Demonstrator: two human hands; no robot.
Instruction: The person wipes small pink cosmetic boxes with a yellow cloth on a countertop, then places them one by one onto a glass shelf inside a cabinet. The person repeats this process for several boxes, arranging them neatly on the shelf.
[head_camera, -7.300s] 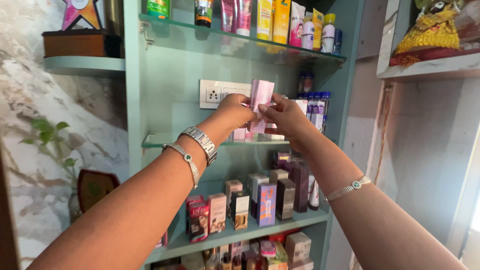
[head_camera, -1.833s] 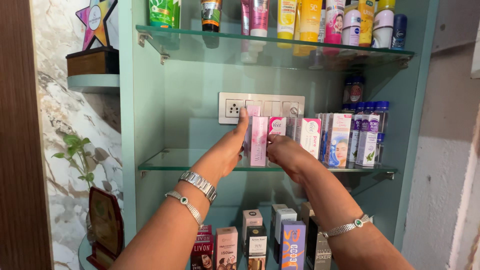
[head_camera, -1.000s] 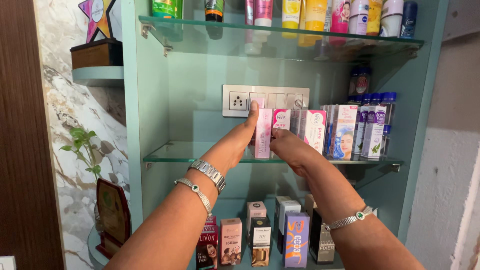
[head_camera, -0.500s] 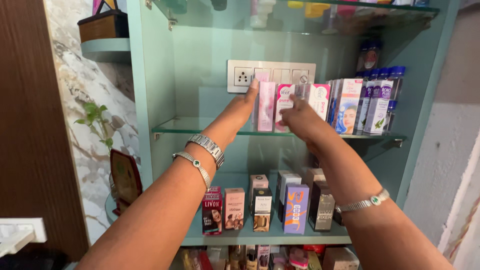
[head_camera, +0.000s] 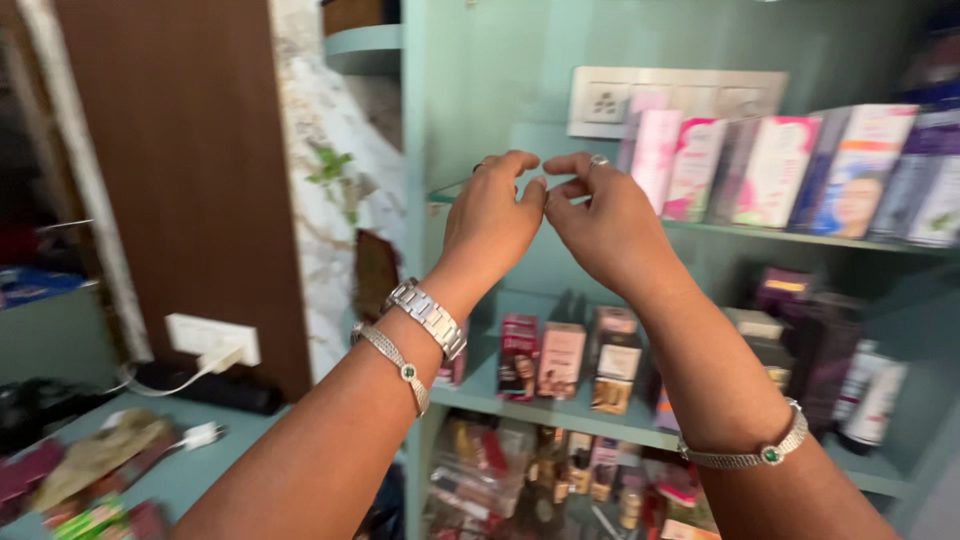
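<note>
Centre frame, nearest: left hand (head_camera: 495, 215) and right hand (head_camera: 610, 225), backs to camera, fingers curled narrow, fingertips touching, holding nothing visible. Just behind, glass shelf (head_camera: 800, 238) edge; at upper right, pink boxes (head_camera: 680, 165) standing upright, apart from both hands. Open room at left before the wooden panel (head_camera: 190, 180).
</note>
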